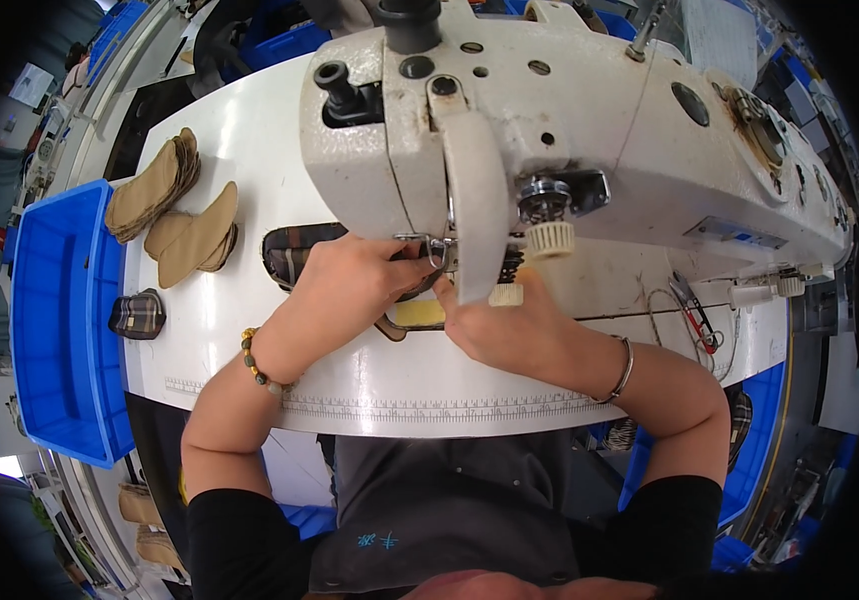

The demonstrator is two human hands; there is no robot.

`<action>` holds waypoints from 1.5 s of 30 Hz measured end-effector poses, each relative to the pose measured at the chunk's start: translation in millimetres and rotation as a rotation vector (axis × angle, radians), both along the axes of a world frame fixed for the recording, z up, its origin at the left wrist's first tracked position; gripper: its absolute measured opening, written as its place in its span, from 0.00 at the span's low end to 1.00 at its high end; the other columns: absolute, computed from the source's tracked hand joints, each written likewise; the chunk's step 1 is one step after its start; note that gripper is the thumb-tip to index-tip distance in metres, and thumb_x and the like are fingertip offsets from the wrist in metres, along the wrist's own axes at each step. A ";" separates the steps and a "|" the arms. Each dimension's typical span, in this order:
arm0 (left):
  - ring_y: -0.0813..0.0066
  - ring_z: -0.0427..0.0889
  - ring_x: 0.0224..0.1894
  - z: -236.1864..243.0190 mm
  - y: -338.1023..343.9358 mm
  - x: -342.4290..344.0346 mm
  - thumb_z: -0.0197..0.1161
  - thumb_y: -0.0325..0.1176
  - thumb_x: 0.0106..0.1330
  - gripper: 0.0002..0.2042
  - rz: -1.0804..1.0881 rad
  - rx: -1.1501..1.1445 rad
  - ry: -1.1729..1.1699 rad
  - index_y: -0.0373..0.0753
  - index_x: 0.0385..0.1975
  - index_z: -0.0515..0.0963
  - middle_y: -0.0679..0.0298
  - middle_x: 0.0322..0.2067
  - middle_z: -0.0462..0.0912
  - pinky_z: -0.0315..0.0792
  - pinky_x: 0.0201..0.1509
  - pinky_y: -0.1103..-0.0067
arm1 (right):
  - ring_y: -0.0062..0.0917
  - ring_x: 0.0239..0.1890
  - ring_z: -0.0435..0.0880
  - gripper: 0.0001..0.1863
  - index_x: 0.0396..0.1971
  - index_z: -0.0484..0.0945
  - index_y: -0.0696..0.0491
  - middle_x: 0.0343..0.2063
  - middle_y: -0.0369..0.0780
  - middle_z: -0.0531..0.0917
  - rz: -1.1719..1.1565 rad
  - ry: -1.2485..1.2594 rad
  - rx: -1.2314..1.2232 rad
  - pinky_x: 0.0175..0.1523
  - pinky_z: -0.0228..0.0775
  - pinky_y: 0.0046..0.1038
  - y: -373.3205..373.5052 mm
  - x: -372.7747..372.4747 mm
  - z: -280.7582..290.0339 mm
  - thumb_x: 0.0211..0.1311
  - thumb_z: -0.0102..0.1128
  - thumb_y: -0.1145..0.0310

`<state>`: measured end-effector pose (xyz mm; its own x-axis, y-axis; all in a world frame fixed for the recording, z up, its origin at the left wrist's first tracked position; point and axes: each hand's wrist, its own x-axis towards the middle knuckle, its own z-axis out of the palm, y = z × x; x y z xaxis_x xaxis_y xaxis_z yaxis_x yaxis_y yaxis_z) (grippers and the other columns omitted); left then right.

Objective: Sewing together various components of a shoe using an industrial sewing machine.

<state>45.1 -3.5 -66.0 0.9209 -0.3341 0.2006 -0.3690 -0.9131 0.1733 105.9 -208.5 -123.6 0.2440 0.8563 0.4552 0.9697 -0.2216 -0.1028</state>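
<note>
Sewing machine: upper centre. Mid-frame, plaid piece is part-covered by left hand; its grip, and right hand's, can't be told. Fingers could be nipped if slid under metal foot.

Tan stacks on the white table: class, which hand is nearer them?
Left. The left hand is to the right of the tan stacks, not touching them; the right hand is farther right.

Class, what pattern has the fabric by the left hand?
The fabric is dark plaid, in the head view.
</note>
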 end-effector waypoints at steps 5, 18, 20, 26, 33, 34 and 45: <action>0.66 0.84 0.31 -2.9 0.0 3.9 0.65 0.31 0.56 0.09 -0.024 -0.059 -0.012 0.46 0.35 0.87 0.67 0.31 0.84 0.77 0.31 0.73 | 0.32 0.18 0.83 0.16 0.38 0.83 0.61 0.15 0.41 0.80 0.024 -0.001 -0.013 0.22 0.74 0.33 -1.1 0.4 8.6 0.46 0.59 0.74; 0.65 0.84 0.31 1.7 1.2 7.8 0.66 0.32 0.56 0.07 -0.013 -0.030 -0.003 0.44 0.34 0.86 0.66 0.31 0.85 0.77 0.31 0.73 | 0.32 0.16 0.80 0.16 0.40 0.81 0.62 0.14 0.41 0.77 -0.037 -0.017 -0.040 0.20 0.71 0.34 -1.4 8.0 1.1 0.50 0.59 0.74; 0.66 0.84 0.31 1.6 4.3 6.3 0.67 0.33 0.56 0.07 -0.063 -0.072 0.059 0.45 0.34 0.87 0.67 0.32 0.85 0.77 0.31 0.73 | 0.32 0.18 0.80 0.14 0.38 0.81 0.61 0.15 0.41 0.77 0.001 -0.024 0.007 0.21 0.71 0.33 -0.7 11.0 -9.0 0.49 0.59 0.74; 0.64 0.84 0.29 -7.6 7.6 6.6 0.67 0.30 0.56 0.07 -0.042 -0.148 -0.059 0.46 0.33 0.87 0.67 0.30 0.85 0.77 0.30 0.72 | 0.32 0.19 0.81 0.09 0.31 0.80 0.59 0.15 0.40 0.77 0.088 0.006 0.025 0.23 0.72 0.33 -1.8 11.2 -11.0 0.47 0.60 0.74; 0.62 0.83 0.29 -4.9 0.2 3.9 0.66 0.27 0.52 0.10 -0.016 -0.115 0.068 0.45 0.34 0.87 0.65 0.29 0.85 0.76 0.32 0.70 | 0.32 0.19 0.81 0.05 0.20 0.79 0.56 0.15 0.41 0.77 0.089 -0.043 0.002 0.24 0.73 0.34 -4.8 8.6 1.1 0.41 0.61 0.72; 0.62 0.82 0.30 -3.7 -1.2 3.0 0.66 0.27 0.51 0.11 -0.018 -0.094 0.038 0.45 0.35 0.87 0.65 0.30 0.84 0.75 0.33 0.70 | 0.32 0.19 0.82 0.05 0.19 0.78 0.56 0.15 0.41 0.77 0.065 -0.047 0.007 0.24 0.73 0.34 -4.8 7.5 3.4 0.40 0.62 0.71; 0.63 0.82 0.31 -0.1 -8.0 -1.7 0.64 0.26 0.51 0.11 0.033 -0.009 0.022 0.45 0.34 0.86 0.63 0.29 0.80 0.77 0.33 0.71 | 0.32 0.19 0.82 0.05 0.20 0.79 0.56 0.16 0.41 0.78 -0.003 -0.010 0.095 0.23 0.72 0.33 -0.1 6.0 1.4 0.41 0.62 0.71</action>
<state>43.3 -11.5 -66.1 0.9356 -0.3020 0.1827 -0.3350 -0.9229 0.1898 111.9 -208.6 -122.2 0.2413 0.8084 0.5369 0.9702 -0.2142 -0.1135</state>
